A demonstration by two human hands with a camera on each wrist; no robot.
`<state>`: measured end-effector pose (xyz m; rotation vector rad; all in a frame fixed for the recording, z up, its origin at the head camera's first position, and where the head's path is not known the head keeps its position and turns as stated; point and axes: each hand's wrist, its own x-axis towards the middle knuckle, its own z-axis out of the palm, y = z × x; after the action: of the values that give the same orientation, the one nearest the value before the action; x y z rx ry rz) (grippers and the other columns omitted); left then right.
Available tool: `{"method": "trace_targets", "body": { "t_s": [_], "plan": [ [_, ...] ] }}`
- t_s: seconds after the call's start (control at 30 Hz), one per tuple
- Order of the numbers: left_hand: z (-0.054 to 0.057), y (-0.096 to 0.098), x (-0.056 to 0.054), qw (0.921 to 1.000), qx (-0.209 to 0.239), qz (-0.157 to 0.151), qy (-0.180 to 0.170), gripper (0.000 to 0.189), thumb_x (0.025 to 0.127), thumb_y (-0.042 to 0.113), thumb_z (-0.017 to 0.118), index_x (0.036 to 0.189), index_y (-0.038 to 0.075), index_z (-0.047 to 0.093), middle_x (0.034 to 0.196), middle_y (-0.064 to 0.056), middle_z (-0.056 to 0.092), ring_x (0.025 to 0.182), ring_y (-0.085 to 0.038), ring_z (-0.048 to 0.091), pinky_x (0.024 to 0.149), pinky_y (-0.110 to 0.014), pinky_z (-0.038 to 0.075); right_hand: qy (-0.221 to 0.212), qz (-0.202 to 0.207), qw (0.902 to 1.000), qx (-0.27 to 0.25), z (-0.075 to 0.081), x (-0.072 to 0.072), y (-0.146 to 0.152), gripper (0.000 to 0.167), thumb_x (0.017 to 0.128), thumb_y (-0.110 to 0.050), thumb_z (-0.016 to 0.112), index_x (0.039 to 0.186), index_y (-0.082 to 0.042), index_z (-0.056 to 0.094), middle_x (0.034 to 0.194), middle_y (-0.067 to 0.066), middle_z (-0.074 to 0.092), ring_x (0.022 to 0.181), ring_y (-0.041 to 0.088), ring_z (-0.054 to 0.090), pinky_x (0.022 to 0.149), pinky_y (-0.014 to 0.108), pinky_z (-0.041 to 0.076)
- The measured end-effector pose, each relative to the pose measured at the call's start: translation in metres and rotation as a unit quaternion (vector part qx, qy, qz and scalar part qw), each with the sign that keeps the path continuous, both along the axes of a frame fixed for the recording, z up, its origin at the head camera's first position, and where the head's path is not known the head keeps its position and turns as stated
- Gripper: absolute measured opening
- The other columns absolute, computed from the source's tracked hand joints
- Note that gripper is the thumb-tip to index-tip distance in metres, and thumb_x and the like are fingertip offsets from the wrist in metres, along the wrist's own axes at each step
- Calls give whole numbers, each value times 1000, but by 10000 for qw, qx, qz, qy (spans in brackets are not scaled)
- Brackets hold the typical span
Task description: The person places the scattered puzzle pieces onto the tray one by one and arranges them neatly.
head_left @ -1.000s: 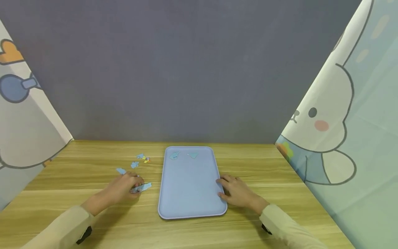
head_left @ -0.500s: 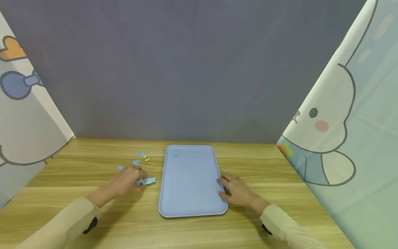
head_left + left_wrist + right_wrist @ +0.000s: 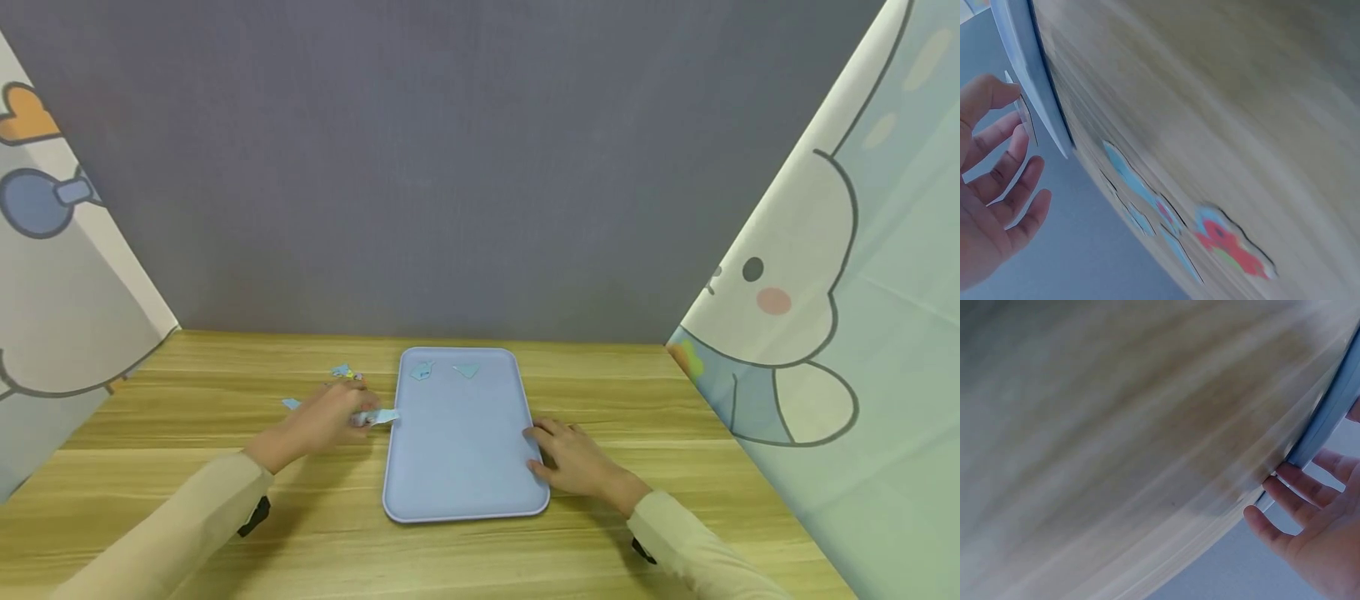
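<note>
My left hand [image 3: 322, 427] pinches a flat light-blue puzzle piece [image 3: 385, 416] between thumb and fingertips, its tip at the left rim of the pale blue tray [image 3: 465, 450]. In the left wrist view the piece [image 3: 1025, 119] stands almost edge-on, and the other fingers are loosely bent. My right hand [image 3: 576, 462] touches the tray's right rim, thumb and fingers spread along it. The right wrist view shows relaxed fingertips [image 3: 1265, 528] against the rim. Near the tray's far edge lie two light-blue pieces, one irregular [image 3: 422, 372] and one roughly triangular [image 3: 467, 371].
Left of the tray, several loose pieces lie on the wooden table [image 3: 187, 400], among them a blue one [image 3: 341, 370] and another [image 3: 290, 403] partly behind the left hand. A red and blue piece [image 3: 1232, 240] shows in the left wrist view. A grey wall [image 3: 450, 167] stands behind.
My left hand has moved right and away from me with the puzzle piece, from the table to the tray's left rim. The right hand has stayed at the tray's right rim.
</note>
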<state>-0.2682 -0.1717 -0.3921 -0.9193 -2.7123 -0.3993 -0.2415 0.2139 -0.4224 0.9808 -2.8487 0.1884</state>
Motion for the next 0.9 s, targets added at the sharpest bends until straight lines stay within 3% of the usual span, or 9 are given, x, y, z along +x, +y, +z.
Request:
{"method": "trace_targets", "body": {
  "t_s": [0.1,0.17,0.23,0.3,0.4,0.63,0.9],
  "plan": [
    [-1,9,-4,9999,102,-103,24,19,69,8,71,87,11,70,85,-2,66,71,-12,58,76,-39,52,-14,-38,10000,1,0,0,0,46,87,-34,57,123,-6,54,127,17,51,116,31,51,88,57,42],
    [-2,15,-7,9997,151,-178,55,19,69,8,71,88,9,70,85,-3,66,70,-11,58,87,-49,48,-18,-48,10000,3,1,0,1,46,87,-34,57,123,-6,54,127,17,51,116,31,51,88,57,42],
    [-4,20,-10,9996,165,-231,50,20,68,8,71,88,8,70,84,-2,66,66,-10,55,87,-49,48,-14,-74,10000,16,1,1,1,46,88,-35,57,124,-6,54,128,17,51,117,31,50,89,57,42],
    [-5,24,-13,9996,117,-253,106,23,68,10,73,90,9,70,85,-1,66,66,-7,54,78,-41,52,17,-60,10000,15,1,1,1,45,88,-34,57,123,-6,54,127,17,51,116,31,51,88,56,42],
    [-7,30,-17,9994,78,-317,142,20,68,11,73,88,12,70,85,1,65,65,-6,49,65,-29,46,75,-19,10000,-6,1,1,1,44,87,-32,58,122,-6,55,126,16,52,115,31,52,87,56,43],
    [-10,46,-28,9994,127,-309,-40,21,71,12,72,92,12,69,88,2,63,75,-11,52,64,-24,43,41,-19,10000,-24,1,0,0,45,87,-33,58,123,-6,54,126,16,52,115,31,52,87,56,43],
    [-12,60,-41,9997,26,-223,-66,22,71,14,73,92,12,69,84,2,61,68,-10,47,57,-22,40,-21,-44,10000,-21,1,0,1,45,87,-33,57,123,-6,54,126,16,51,115,31,52,88,57,42]
  ]
}}
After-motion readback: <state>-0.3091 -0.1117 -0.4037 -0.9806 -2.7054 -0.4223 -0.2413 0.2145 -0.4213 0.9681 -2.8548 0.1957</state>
